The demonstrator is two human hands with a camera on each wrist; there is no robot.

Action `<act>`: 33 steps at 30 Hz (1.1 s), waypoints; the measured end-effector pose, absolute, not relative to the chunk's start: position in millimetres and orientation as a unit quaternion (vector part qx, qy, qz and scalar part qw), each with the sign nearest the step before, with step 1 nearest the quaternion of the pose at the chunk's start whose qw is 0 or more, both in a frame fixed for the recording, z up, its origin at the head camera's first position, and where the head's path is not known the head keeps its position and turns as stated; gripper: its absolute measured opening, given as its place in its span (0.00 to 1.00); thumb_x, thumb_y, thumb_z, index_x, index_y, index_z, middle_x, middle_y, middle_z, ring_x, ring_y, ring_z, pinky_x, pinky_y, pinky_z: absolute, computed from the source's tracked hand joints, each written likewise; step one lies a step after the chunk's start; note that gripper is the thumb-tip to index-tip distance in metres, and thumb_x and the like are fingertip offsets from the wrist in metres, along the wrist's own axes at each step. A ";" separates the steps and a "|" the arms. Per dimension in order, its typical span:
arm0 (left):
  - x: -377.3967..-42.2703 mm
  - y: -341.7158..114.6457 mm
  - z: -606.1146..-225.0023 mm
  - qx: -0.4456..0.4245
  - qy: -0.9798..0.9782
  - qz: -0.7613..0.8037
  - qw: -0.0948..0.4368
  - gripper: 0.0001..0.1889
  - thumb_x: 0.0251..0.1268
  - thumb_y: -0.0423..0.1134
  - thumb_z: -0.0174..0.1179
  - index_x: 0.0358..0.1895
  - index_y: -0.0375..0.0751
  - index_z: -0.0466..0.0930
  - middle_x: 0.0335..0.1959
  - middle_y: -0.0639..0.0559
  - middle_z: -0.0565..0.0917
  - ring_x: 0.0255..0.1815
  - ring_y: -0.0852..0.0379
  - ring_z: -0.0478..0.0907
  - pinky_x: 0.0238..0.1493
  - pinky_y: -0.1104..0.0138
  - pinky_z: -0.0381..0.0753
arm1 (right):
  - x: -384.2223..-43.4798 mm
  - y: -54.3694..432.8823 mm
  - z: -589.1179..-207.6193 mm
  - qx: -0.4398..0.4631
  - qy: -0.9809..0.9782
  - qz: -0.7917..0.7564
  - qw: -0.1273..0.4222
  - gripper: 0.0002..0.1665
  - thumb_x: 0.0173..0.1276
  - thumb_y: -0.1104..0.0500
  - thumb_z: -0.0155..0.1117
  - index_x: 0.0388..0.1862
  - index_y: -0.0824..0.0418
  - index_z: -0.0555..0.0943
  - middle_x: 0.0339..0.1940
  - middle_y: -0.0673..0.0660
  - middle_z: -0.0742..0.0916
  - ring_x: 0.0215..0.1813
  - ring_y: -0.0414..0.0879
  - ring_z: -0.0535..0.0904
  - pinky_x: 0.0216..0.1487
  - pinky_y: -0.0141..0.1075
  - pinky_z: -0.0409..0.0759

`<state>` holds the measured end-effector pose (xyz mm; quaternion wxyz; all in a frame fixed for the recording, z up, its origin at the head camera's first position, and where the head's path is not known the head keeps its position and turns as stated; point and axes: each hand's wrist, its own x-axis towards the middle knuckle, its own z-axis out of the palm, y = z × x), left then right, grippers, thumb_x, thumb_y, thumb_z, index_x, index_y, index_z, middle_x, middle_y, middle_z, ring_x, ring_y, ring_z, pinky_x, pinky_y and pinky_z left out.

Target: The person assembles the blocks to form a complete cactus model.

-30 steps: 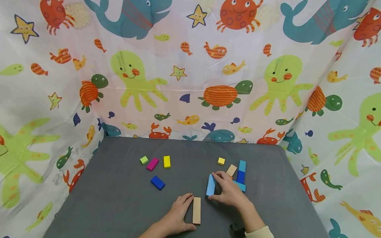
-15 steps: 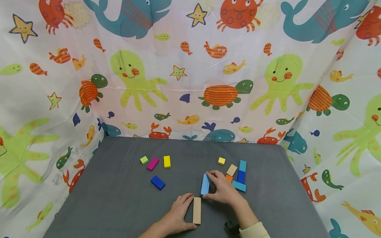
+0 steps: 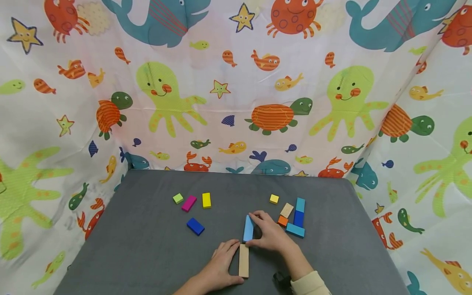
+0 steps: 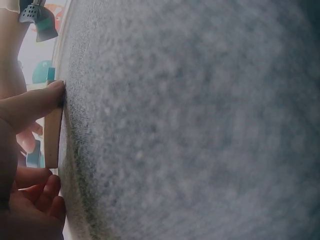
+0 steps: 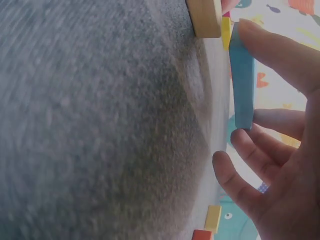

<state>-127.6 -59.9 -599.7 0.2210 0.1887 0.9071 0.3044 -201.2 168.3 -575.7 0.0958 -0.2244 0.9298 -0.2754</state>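
Note:
In the head view my left hand [image 3: 221,266] spans a plain wooden block [image 3: 243,262] lying lengthwise on the grey cloth, thumb at its near end and fingers at its far end. The left wrist view shows the same wooden block [image 4: 52,135] between thumb and fingertips. My right hand [image 3: 271,233] pinches a light blue block [image 3: 248,229] by its two ends. That blue block's near end is right at the wooden block's far end, almost in line with it. In the right wrist view the blue block [image 5: 243,80] shows against the backdrop, close over the table.
Right of centre lie a yellow cube [image 3: 274,199], a short wooden block [image 3: 287,210], an orange block [image 3: 282,221] and several blue blocks [image 3: 295,230]. At left are green [image 3: 178,198], magenta [image 3: 189,203], yellow [image 3: 206,200] and dark blue [image 3: 195,226] blocks. A patterned curtain [image 3: 236,82] surrounds the table.
My right hand has carried the light blue block leftward, from right of the wooden block to its far end. The left hand has stayed at the wooden block.

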 end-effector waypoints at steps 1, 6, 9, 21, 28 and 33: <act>-127.6 -60.1 -599.7 0.189 0.907 0.304 0.221 0.54 0.46 0.63 0.77 0.77 0.47 0.63 0.76 0.54 0.64 0.69 0.53 0.63 0.68 0.47 0.68 | -201.6 167.6 -576.4 -0.227 0.929 -0.276 0.096 0.57 0.54 0.34 0.77 0.78 0.57 0.67 0.71 0.57 0.72 0.67 0.52 0.70 0.65 0.55 0.76; -127.5 -60.8 -599.4 0.188 0.907 0.304 0.225 0.54 0.46 0.63 0.76 0.77 0.47 0.62 0.76 0.54 0.63 0.68 0.54 0.63 0.68 0.48 0.69 | -204.3 164.2 -579.7 -0.235 0.929 -0.269 0.101 0.57 0.55 0.34 0.76 0.78 0.57 0.66 0.71 0.56 0.72 0.67 0.52 0.70 0.65 0.54 0.76; -126.8 -61.0 -597.7 0.189 0.906 0.306 0.224 0.54 0.46 0.63 0.77 0.78 0.47 0.62 0.76 0.54 0.63 0.69 0.53 0.62 0.68 0.48 0.69 | -205.3 162.8 -580.5 -0.237 0.928 -0.267 0.107 0.56 0.56 0.34 0.76 0.78 0.56 0.66 0.71 0.56 0.72 0.67 0.52 0.70 0.65 0.54 0.76; -126.0 -59.9 -597.5 0.188 0.906 0.310 0.219 0.54 0.47 0.62 0.77 0.77 0.46 0.62 0.76 0.54 0.64 0.70 0.53 0.63 0.68 0.47 0.68 | -206.7 160.0 -581.5 -0.242 0.920 -0.278 0.129 0.55 0.57 0.38 0.77 0.79 0.54 0.66 0.72 0.55 0.72 0.69 0.53 0.70 0.66 0.56 0.74; -125.5 -58.9 -596.1 0.184 0.906 0.309 0.223 0.54 0.48 0.63 0.76 0.78 0.47 0.62 0.77 0.54 0.63 0.71 0.52 0.62 0.69 0.47 0.67 | -208.9 158.7 -580.4 -0.239 0.917 -0.281 0.149 0.56 0.56 0.36 0.77 0.79 0.55 0.66 0.72 0.55 0.72 0.70 0.54 0.69 0.67 0.57 0.72; -123.8 -59.3 -595.7 0.187 0.906 0.309 0.222 0.54 0.49 0.63 0.75 0.79 0.46 0.61 0.79 0.55 0.60 0.72 0.52 0.60 0.70 0.46 0.66 | -210.6 159.2 -581.9 -0.237 0.916 -0.282 0.160 0.56 0.56 0.35 0.76 0.79 0.54 0.66 0.72 0.55 0.72 0.70 0.53 0.68 0.68 0.56 0.72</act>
